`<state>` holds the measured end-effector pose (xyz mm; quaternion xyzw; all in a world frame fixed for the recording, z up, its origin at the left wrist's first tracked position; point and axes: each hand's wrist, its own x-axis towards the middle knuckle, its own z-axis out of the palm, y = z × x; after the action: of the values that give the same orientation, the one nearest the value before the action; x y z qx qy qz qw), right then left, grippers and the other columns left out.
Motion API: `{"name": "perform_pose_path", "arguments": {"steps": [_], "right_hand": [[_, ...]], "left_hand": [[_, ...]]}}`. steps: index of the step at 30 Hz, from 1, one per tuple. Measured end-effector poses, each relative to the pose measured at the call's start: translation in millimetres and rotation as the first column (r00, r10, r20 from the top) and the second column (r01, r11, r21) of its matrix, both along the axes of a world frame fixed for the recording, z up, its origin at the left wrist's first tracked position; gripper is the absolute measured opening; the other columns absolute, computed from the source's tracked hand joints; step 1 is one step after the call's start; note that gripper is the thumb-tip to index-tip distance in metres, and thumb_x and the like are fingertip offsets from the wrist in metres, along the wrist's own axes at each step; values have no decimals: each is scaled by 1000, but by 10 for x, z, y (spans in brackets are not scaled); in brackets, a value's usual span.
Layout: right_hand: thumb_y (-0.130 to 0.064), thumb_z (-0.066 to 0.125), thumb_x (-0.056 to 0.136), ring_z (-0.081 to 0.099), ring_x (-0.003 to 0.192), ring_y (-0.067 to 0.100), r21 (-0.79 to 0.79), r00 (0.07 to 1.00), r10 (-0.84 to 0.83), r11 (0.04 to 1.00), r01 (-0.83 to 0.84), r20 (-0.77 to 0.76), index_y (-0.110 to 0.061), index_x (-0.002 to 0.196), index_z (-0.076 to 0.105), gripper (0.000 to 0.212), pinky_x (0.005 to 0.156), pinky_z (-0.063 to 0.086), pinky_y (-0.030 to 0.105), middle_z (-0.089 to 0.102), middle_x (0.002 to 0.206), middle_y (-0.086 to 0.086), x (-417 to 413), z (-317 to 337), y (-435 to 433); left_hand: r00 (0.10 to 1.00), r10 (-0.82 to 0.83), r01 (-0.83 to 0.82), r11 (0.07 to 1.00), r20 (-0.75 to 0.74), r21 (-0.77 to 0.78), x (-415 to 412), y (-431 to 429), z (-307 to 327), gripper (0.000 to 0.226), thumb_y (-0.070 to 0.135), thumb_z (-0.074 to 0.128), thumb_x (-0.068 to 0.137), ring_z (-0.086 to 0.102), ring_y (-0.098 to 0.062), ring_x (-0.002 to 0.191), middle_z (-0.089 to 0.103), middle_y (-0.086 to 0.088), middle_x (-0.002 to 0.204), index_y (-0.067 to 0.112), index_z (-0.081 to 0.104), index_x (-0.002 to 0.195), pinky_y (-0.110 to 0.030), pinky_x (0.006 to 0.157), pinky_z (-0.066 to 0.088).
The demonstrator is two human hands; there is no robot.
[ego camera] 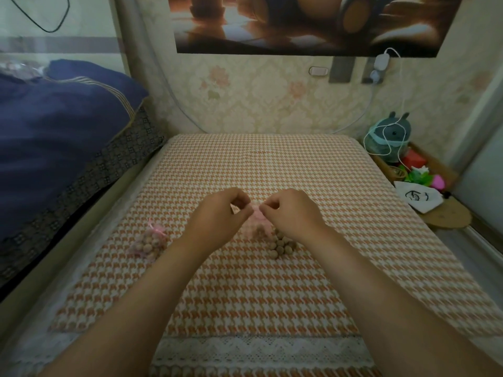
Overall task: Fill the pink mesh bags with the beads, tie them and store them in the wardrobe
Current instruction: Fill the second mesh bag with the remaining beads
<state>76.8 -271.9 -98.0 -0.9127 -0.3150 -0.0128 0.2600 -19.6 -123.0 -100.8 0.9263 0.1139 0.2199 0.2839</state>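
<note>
Pinching the top of a pink mesh bag (257, 219) at frame centre, the left hand (217, 213) and right hand (292, 213) close on it from either side. Loose beads (281, 247) lie just below-right. A filled, tied bag (148, 242) sits left-centre on the checked cloth (258, 164). No writing is readable.

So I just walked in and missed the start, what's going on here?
A person is packing beads into pink mesh bags on a checked mat. Both hands meet over a pink bag: the left hand and right hand pinch at its top, apparently working the drawstring, though the detail is blurred. One filled bag, closed with a pink tie, lies to the left. A small pile of loose beads sits by the right wrist, not yet bagged.
</note>
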Motion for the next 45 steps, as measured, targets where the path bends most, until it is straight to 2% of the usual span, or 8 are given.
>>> {"name": "perform_pose_path", "arguments": {"steps": [7, 13, 18, 22, 26, 32, 37, 45], "right_hand": [[-39, 61, 90, 68, 93, 12, -45, 999, 22, 999, -24, -48, -32, 108, 76, 25, 80, 58, 35, 74, 106, -11, -44, 52, -11], [-36, 59, 90, 66, 84, 9, -80, 998, 45, 996, -48, -39, -34, 104, 76, 22, 76, 57, 35, 73, 96, -13, -39, 40, -20], [-34, 62, 89, 67, 99, 11, -71, 997, 51, 996, -54, -49, -30, 116, 73, 30, 84, 56, 33, 73, 109, -12, -39, 16, -15], [-32, 62, 91, 66, 102, 10, -40, 996, 54, 998, -57, -73, -28, 119, 72, 30, 87, 54, 32, 72, 115, -11, -14, 11, -40], [-31, 60, 94, 64, 107, 11, -7, 991, 72, 997, -73, -114, -27, 121, 71, 30, 92, 54, 35, 70, 122, -8, 29, -28, -64], [-29, 59, 96, 62, 114, 12, 25, 985, 102, 995, -99, -139, -22, 125, 70, 32, 97, 51, 32, 67, 130, -5, 49, -59, -87], [-26, 58, 96, 63, 115, 13, 27, 985, 119, 993, -117, -127, -21, 125, 70, 31, 98, 50, 29, 68, 130, -4, 63, -65, -80], [-22, 57, 97, 60, 123, 15, 11, 982, 145, 989, -145, -119, -21, 125, 70, 31, 104, 48, 34, 66, 133, -3, 80, -89, -86]], "left_hand": [[999, 4, -4, 1000, 51, 2, 233, -4, -61, 14, 36, 68, 88, 57, 1, 78, 62, 21, 88, 29, 71, 100, -23, 72, 47], [995, -87, 91, 992, -56, 83, 296, 62, -204, 14, 38, 71, 83, 54, -12, 99, 59, 12, 101, 34, 73, 97, -31, 87, 47], [996, -78, 79, 997, -40, 28, 248, 69, -159, 18, 28, 67, 88, 55, -6, 91, 59, 11, 106, 31, 70, 105, -26, 83, 48], [994, -100, 99, 995, 36, 28, 114, 27, -96, 13, 22, 65, 87, 55, -1, 77, 61, 15, 94, 32, 64, 95, -25, 73, 50], [981, -161, 161, 987, -111, -11, -33, -85, -113, 5, 31, 64, 86, 57, 1, 69, 64, 16, 80, 35, 62, 86, -30, 67, 53], [924, -208, 229, 973, -320, 28, -81, -221, -380, 21, 39, 66, 83, 62, -2, 82, 71, 17, 94, 35, 70, 102, -32, 81, 54], [937, -185, 239, 958, -296, 160, -53, -332, -467, 28, 49, 69, 80, 60, -4, 96, 68, 17, 104, 36, 67, 104, -29, 81, 52], [951, -186, 242, 946, -248, 215, 12, -416, -502, 17, 41, 63, 85, 64, -10, 88, 70, 13, 99, 33, 64, 99, -31, 73, 52]]}}
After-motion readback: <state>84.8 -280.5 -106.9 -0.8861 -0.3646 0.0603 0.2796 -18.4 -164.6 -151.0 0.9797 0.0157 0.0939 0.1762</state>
